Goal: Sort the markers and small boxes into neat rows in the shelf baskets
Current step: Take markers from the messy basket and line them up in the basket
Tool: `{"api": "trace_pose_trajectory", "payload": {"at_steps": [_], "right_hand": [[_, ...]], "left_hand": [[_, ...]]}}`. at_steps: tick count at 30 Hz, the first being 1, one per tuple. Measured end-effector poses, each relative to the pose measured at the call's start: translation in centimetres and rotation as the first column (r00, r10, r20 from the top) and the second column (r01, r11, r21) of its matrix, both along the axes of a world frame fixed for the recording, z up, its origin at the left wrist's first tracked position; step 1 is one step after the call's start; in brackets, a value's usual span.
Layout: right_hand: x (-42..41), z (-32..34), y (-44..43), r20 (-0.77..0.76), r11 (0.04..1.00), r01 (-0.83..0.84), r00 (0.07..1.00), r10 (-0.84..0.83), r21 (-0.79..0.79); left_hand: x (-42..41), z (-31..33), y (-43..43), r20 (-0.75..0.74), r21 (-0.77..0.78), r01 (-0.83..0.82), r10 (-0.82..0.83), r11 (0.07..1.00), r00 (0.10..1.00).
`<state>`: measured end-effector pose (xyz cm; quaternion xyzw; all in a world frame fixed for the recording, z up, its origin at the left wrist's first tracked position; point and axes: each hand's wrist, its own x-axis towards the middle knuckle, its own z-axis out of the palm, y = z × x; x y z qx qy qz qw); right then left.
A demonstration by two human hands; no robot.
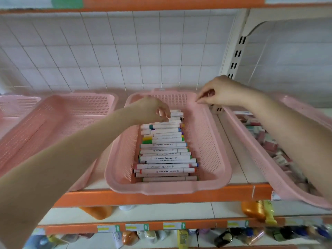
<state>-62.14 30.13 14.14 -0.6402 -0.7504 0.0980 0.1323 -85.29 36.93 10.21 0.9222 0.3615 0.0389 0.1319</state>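
Observation:
A pink mesh basket (pixel 212 186) stands in the middle of the shelf. A row of white markers (pixel 165 151) with coloured caps lies crosswise in it, stacked from front to back. My left hand (pixel 152 110) reaches in at the far end of the row, with its fingers curled over the left end of a white marker (pixel 175 121) there. My right hand (pixel 221 92) pinches the basket's far right rim corner between thumb and fingertips. A second pink basket (pixel 255 150) on the right holds several small boxes (pixel 269 142), partly hidden by my right forearm.
An empty pink basket (pixel 53 119) sits tilted to the left, and another (pixel 16 105) lies beyond it. The shelf edge (pixel 161 196) is orange, with a white wire grid behind. A slotted upright post (pixel 237 54) stands at right. Lower shelves hold bottles (pixel 256 209).

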Motion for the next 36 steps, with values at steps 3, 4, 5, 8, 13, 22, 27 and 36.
{"api": "trace_pose_trajectory", "payload": {"at_steps": [3, 4, 5, 8, 13, 22, 27, 36], "right_hand": [[3.7, 0.8, -2.8, 0.013, 0.990, 0.141, 0.990, -0.141, 0.020], [5.1, 0.8, -4.0, 0.013, 0.982, 0.189, 0.982, -0.189, 0.030], [6.6, 0.6, -5.3, 0.014, 0.970, 0.238, 0.971, -0.239, 0.043], [11.0, -0.2, -9.7, 0.011, 0.922, 0.386, 0.922, -0.387, 0.039], [16.2, -1.4, -16.0, -0.025, 0.824, 0.565, 0.825, -0.564, 0.037], [18.9, -3.1, -17.6, 0.046, 0.724, 0.682, 0.730, -0.682, -0.099], [19.0, -4.4, -13.8, 0.054, 0.724, 0.667, 0.741, -0.670, -0.175], [18.1, -7.5, -8.9, 0.324, 0.687, 0.709, 0.695, -0.642, -0.159]], "left_hand": [[4.5, 0.9, -0.4, 0.094, -0.001, 0.113, -0.113, 0.994, 0.989], [6.4, 0.9, -0.7, 0.118, 0.000, 0.162, -0.161, 0.987, 0.980], [8.3, 0.9, -1.1, 0.137, 0.011, 0.210, -0.209, 0.978, 0.968], [13.7, 0.6, -2.5, 0.194, 0.062, 0.309, -0.315, 0.949, 0.929], [20.7, -0.4, -4.2, 0.179, 0.077, 0.439, -0.445, 0.895, 0.877], [28.2, -3.5, -2.3, -0.059, 0.203, 0.256, -0.250, 0.945, 0.967], [29.8, -3.8, -2.4, -0.147, 0.234, 0.244, -0.214, 0.941, 0.966], [29.3, -4.2, -2.7, -0.216, 0.276, 0.174, -0.115, 0.945, 0.970]]}}
